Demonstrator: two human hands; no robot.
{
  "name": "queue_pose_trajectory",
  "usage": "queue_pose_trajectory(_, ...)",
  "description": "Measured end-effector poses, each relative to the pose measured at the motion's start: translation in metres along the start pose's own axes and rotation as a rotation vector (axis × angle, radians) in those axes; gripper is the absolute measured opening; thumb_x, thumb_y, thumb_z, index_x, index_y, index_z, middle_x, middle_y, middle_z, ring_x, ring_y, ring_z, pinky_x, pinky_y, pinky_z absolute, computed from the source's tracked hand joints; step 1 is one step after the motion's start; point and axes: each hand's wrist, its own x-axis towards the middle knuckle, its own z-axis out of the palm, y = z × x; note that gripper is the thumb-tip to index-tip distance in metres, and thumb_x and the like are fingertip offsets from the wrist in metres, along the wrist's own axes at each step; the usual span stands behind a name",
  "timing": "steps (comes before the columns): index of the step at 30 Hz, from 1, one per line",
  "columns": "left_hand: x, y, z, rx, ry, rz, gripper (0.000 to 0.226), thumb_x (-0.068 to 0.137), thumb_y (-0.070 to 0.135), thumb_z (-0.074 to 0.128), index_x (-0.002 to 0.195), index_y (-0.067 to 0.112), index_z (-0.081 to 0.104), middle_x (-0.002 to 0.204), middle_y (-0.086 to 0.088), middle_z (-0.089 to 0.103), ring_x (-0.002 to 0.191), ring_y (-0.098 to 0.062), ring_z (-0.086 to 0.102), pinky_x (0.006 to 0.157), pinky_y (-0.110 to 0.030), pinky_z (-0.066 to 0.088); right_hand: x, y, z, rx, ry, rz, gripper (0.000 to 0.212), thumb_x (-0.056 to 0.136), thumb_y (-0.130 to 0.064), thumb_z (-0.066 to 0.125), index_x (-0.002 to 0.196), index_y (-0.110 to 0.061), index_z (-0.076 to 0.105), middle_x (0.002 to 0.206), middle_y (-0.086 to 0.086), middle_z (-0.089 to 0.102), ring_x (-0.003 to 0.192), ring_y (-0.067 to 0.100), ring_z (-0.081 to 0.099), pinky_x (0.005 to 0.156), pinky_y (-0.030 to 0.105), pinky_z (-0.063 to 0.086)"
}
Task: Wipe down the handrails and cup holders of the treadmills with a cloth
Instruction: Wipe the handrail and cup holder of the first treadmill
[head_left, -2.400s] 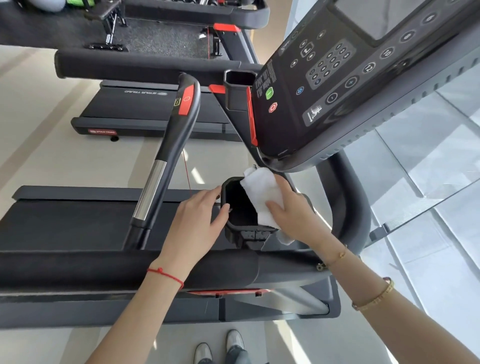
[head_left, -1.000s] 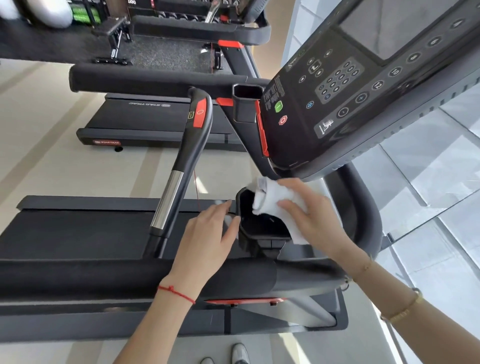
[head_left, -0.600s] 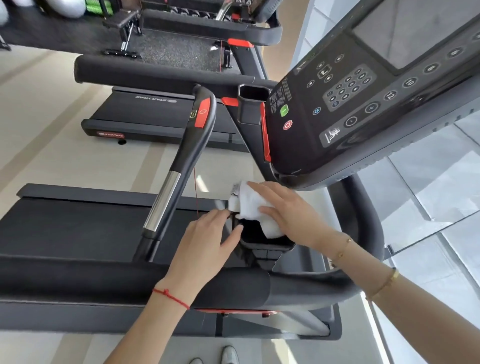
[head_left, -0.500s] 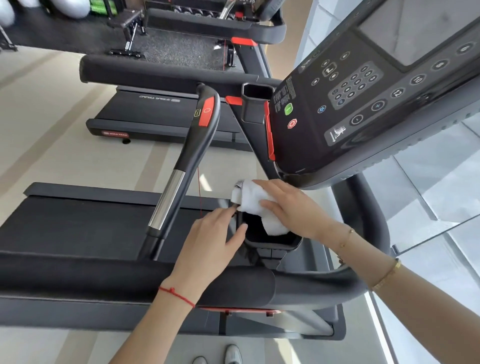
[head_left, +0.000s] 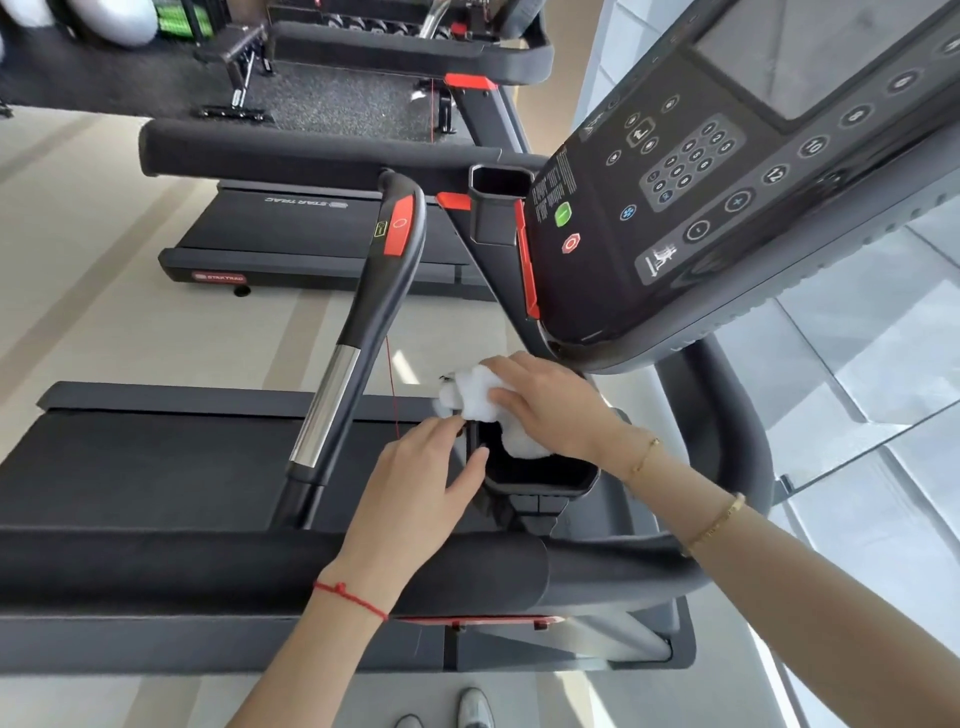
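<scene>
A black cup holder sits below the treadmill console. My right hand presses a crumpled white cloth on the holder's far left rim, with part of the cloth hanging inside. My left hand rests against the holder's left wall, fingers together, thumb on the rim. A thick black padded handrail runs across in front of me. A slimmer handrail with a silver sensor band and a red patch rises to the left. A second cup holder stands on the console's far side.
The console with keypad and green and red buttons hangs over the holder at upper right. The treadmill belt lies to the left. Another treadmill stands beyond. Glass panels lie to the right. My shoes show at the bottom.
My right hand has drawn the cloth from deep inside the cup holder up to its far left rim. My left hand stays on the holder's left wall.
</scene>
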Motion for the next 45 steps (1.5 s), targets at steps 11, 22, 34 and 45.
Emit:
queue_pose_trajectory(11,0.0,-0.003,-0.003,-0.036,-0.036,-0.001,0.051,0.097,0.047,0.044,0.143,0.024,0.047,0.126,0.009,0.059,0.115,-0.01,0.055,0.102,-0.035,0.045,-0.037,-0.002,-0.005,0.16,0.058,0.21,0.055,0.097,-0.008,0.048,0.148,-0.019,0.032,0.139,0.009,0.042,0.12,0.031,0.042,0.101,0.032,0.031)
queue_pose_trajectory(22,0.002,-0.004,-0.002,-0.03,-0.045,0.011,0.053,0.098,0.045,0.044,0.145,0.022,0.044,0.13,0.006,0.058,0.119,-0.009,0.053,0.105,-0.034,0.043,-0.067,-0.018,-0.007,0.373,0.069,0.482,0.062,0.099,-0.014,0.046,0.152,-0.018,0.014,0.133,0.015,0.036,0.088,0.025,0.044,0.074,0.03,0.039)
queue_pose_trajectory(34,0.002,-0.003,-0.002,-0.01,-0.06,0.01,0.054,0.098,0.043,0.045,0.145,0.017,0.044,0.13,0.002,0.058,0.116,-0.014,0.056,0.103,-0.038,0.045,-0.088,-0.016,0.008,0.414,0.1,0.688,0.023,0.101,-0.026,0.043,0.118,-0.012,0.036,0.085,-0.002,0.041,0.068,0.013,0.041,0.067,0.022,0.028)
queue_pose_trajectory(45,0.002,-0.001,-0.002,-0.016,-0.028,0.016,0.041,0.098,0.042,0.048,0.135,0.025,0.052,0.114,0.003,0.063,0.105,-0.017,0.06,0.093,-0.031,0.048,-0.083,-0.01,0.0,0.46,0.029,0.651,0.021,0.101,-0.025,0.043,0.118,-0.013,0.039,0.091,0.003,0.048,0.081,0.023,0.045,0.067,0.023,0.036)
